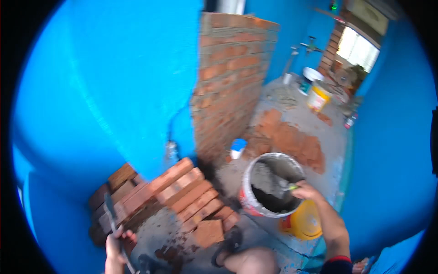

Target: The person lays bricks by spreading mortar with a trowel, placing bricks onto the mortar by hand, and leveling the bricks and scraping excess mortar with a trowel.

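Note:
My right hand (305, 189) is closed round the pale green handle of a trowel (291, 187). Its blade reaches into a white and red bucket (246, 182), where grey mortar (267, 178) clings to the wall. At the lower left, my left hand (117, 244) grips a long, thin, grey flat tool (109, 210), seen nearly edge-on; its exact kind is unclear. Beyond that tool lie stacked red bricks (180, 187) in rows, with one loose brick (210, 233) at the near end.
A yellow bucket (308, 219) stands against the mortar bucket. Ahead are an unfinished brick wall (232, 77), a small blue and white container (237, 148) and reddish rubble (292, 141). More buckets (319, 97) stand farther back. Blue walls (388, 150) close in on both sides.

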Available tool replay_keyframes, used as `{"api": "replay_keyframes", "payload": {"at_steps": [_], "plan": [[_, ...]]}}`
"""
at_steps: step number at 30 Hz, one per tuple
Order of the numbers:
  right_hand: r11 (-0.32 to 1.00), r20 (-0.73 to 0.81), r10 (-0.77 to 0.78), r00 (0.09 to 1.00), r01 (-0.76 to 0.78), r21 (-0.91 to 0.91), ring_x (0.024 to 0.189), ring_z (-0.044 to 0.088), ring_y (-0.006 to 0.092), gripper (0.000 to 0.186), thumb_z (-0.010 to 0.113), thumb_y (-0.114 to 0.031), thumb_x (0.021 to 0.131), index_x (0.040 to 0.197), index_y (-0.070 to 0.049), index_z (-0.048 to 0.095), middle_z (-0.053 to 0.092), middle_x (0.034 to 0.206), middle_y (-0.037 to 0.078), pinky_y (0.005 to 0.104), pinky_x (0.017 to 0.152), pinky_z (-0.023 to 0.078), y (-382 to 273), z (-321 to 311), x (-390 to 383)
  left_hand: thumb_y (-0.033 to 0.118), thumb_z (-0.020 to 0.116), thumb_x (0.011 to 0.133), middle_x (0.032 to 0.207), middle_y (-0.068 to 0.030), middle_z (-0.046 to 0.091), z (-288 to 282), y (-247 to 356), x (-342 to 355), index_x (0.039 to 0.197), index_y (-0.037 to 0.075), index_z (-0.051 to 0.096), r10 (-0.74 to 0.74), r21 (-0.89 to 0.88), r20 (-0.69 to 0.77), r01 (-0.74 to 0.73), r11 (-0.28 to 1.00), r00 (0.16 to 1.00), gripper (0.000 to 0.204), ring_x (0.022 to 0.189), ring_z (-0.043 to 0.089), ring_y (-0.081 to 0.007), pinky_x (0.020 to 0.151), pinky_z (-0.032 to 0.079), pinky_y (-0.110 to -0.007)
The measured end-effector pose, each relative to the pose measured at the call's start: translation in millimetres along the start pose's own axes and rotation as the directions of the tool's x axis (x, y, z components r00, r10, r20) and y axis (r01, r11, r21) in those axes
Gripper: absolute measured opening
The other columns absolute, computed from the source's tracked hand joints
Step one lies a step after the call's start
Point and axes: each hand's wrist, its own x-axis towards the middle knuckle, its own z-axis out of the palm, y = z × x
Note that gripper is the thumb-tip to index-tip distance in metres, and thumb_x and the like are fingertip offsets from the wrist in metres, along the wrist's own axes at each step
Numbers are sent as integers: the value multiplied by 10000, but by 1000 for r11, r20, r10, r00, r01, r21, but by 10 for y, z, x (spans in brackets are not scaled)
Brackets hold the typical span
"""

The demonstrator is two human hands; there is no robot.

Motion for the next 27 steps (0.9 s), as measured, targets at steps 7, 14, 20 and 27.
{"api": "replay_keyframes", "payload": {"at_steps": [7, 14, 20, 27], "plan": [[984, -165, -23, 986, 51, 171, 480, 515, 128, 114, 621, -151, 686, 634, -59, 575, 544, 560, 25, 274, 450, 382, -340, 53, -824, 228, 494, 973, 784, -104, 640, -322, 175, -230, 714, 80, 509, 88, -97, 76, -81, 992, 993, 299, 781, 641, -279, 758, 538, -418], [955, -44, -2, 999, 14, 295, 501, 542, 136, 104, 646, -113, 712, 741, -22, 606, 590, 625, 57, 275, 464, 408, -1489, 791, -1552, 234, 518, 959, 824, -83, 660, -840, 463, -438, 800, 72, 552, 182, -248, 38, -167, 954, 983, 229, 794, 651, -260, 758, 539, -423], [953, 329, -107, 938, 2, 304, 584, 579, 134, 141, 664, -136, 808, 874, -19, 620, 617, 723, 52, 269, 517, 453, -2329, 2009, -1650, 248, 549, 951, 812, -56, 665, -1115, 582, -644, 830, 71, 567, 242, -346, -42, -241, 907, 969, 216, 782, 660, -224, 734, 546, -386], [918, 589, -68, 805, -181, 354, 588, 564, 126, 184, 682, -191, 852, 899, -30, 603, 596, 727, 37, 261, 497, 446, -3141, 3351, -1204, 250, 536, 957, 799, -69, 661, -1180, 581, -807, 831, 52, 579, 240, -396, 13, -215, 893, 971, 239, 751, 663, -221, 712, 559, -365]]}}
